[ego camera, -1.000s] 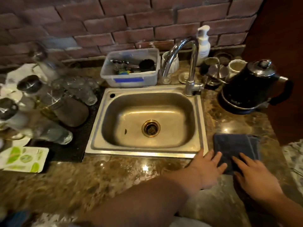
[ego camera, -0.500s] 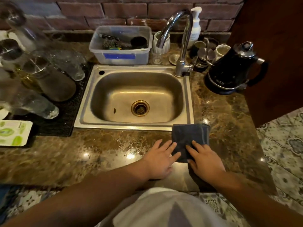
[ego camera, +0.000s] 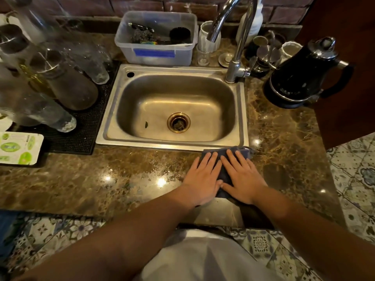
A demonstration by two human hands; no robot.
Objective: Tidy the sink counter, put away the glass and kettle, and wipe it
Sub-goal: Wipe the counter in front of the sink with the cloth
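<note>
A dark blue cloth [ego camera: 224, 173] lies flat on the brown marble counter [ego camera: 121, 175], just in front of the steel sink's [ego camera: 172, 146] front right corner. My left hand [ego camera: 203, 179] and my right hand [ego camera: 241, 177] press down on it side by side, palms flat and fingers spread, covering most of it. The black kettle [ego camera: 304, 78] stands on its base at the far right of the counter. Several clear glasses [ego camera: 60, 86] stand upside down on a black mat left of the sink.
A plastic tub [ego camera: 156, 55] with scrubbers sits behind the sink beside the chrome tap [ego camera: 237, 47]. Cups and a soap bottle [ego camera: 253, 19] crowd the back right. A green and white packet [ego camera: 18, 149] lies at the left edge. A dark wooden panel [ego camera: 345, 67] borders the right.
Both hands slid the cloth leftward along the counter's front, from right of the sink to its front right corner. My left hand now rests on the cloth too.
</note>
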